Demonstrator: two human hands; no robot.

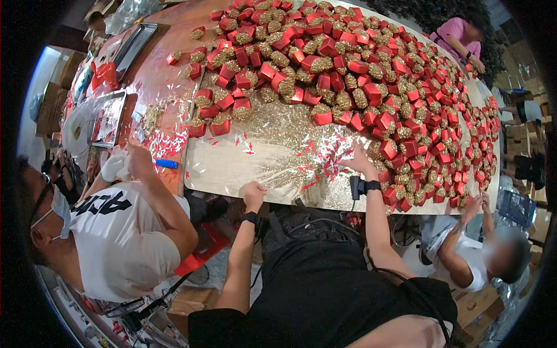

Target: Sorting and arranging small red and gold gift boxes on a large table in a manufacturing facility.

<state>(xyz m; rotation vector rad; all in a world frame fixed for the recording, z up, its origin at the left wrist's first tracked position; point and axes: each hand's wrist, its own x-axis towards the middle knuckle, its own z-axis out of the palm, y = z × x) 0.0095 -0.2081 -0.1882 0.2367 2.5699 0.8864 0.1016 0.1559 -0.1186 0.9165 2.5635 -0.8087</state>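
My left hand (254,196) is closed above the table's near edge. A tiny reddish bit shows at its fingertips, too small to name. My right hand (362,162) reaches over a loose pile of small red and white slips (332,155), fingers stretched out and apart, the tips at the pile. Gold glitter (272,159) is strewn over the pale board (214,165) around the slips. Beyond my right hand spreads a large heap of ornaments (348,81), each with a red faceted base and a gold, bumpy top.
At left a masked person in a white shirt (125,238) works beside a blue object (167,164) and metal trays (108,119). A person in white (464,255) sits close at right; another in pink (455,37) stands at the far right. A red stool (203,249) is below.
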